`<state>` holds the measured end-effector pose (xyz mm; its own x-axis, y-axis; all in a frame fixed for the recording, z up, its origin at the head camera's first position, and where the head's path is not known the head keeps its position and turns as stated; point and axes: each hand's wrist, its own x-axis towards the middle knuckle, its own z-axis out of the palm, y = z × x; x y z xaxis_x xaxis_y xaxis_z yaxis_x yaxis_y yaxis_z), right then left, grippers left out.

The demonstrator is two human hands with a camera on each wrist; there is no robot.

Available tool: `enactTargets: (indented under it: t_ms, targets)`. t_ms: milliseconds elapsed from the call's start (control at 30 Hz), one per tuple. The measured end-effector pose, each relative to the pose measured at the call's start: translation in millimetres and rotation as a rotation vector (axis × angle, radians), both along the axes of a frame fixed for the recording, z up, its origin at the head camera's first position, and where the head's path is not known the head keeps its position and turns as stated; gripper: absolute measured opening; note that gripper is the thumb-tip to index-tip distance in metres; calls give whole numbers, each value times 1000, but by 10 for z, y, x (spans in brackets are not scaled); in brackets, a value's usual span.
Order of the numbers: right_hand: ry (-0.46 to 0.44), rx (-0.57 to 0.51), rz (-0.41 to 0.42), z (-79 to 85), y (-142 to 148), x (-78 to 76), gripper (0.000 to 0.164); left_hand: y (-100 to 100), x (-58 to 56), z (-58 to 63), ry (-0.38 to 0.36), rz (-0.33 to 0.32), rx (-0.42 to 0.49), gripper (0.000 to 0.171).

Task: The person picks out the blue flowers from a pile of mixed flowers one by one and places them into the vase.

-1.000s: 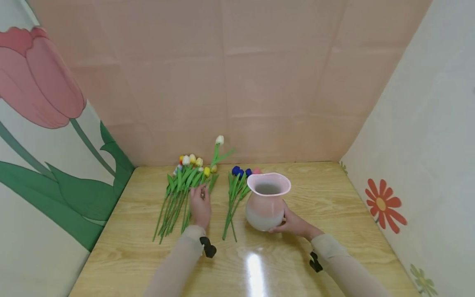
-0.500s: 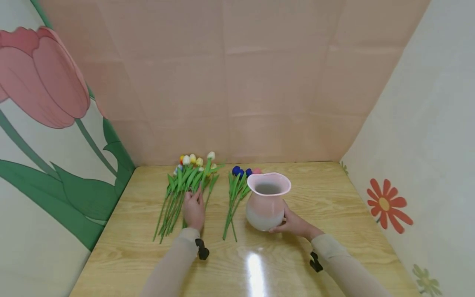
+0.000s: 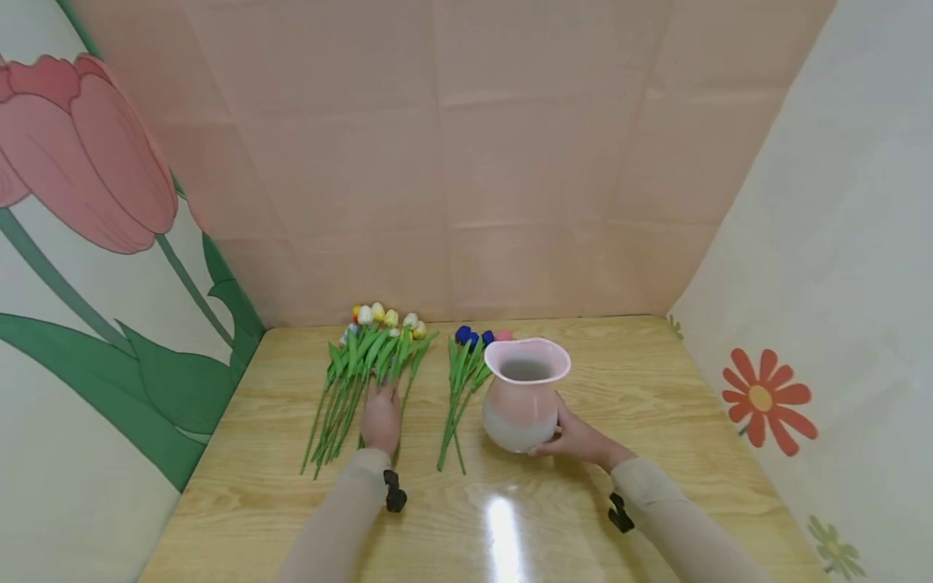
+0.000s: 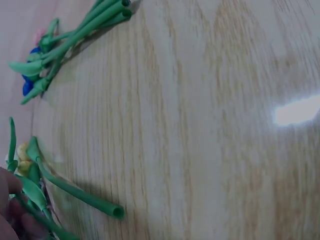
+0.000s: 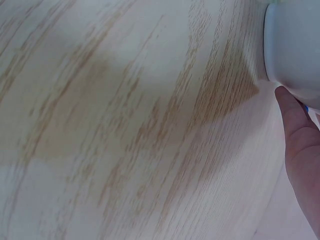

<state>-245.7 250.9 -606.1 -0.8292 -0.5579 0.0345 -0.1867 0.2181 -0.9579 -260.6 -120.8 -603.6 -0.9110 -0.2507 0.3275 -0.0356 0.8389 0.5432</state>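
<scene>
1. We see two bare hands, sleeves pale, working over a wood-grain counter (image 3: 619, 352).
2. The left hand (image 3: 381, 417) is down among the stems of a larger tulip bunch (image 3: 375, 348) with white and yellow heads. Its fingers are bent inward; in the left wrist view they pinch a green stem (image 4: 47, 225) between thumb and fingers. We cannot tell which flower that stem belongs to.
3. The right hand (image 3: 583, 441) is curved round the lower right side of a pink-and-white vase (image 3: 521, 413), gripping it near the base. The right wrist view shows one digit's tip at the vase's lower edge.
4. The vase is right of centre, its wavy mouth facing upward.
5. A smaller tulip bunch (image 3: 461, 372), with blue heads and a pink one, lies between the left hand and the vase.
</scene>
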Motion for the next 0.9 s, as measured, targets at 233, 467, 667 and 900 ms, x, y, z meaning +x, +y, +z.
enactTargets:
  t_ms: [233, 467, 667, 900]
  targets:
    - [1, 19, -6, 7, -2, 7, 110, -49, 3, -62, -55, -38, -48, 31]
    - [-6, 33, -11, 16, 2, 2, 111, -89, -13, -61, -80, -54, 56, 33]
    - [-4, 23, -10, 23, 2, 1, 111, -59, -43, 27, -75, -63, 78, 30]
    - [2, 26, 0, 10, 11, -8, 110, 74, -45, 203, -54, -60, 73, 27]
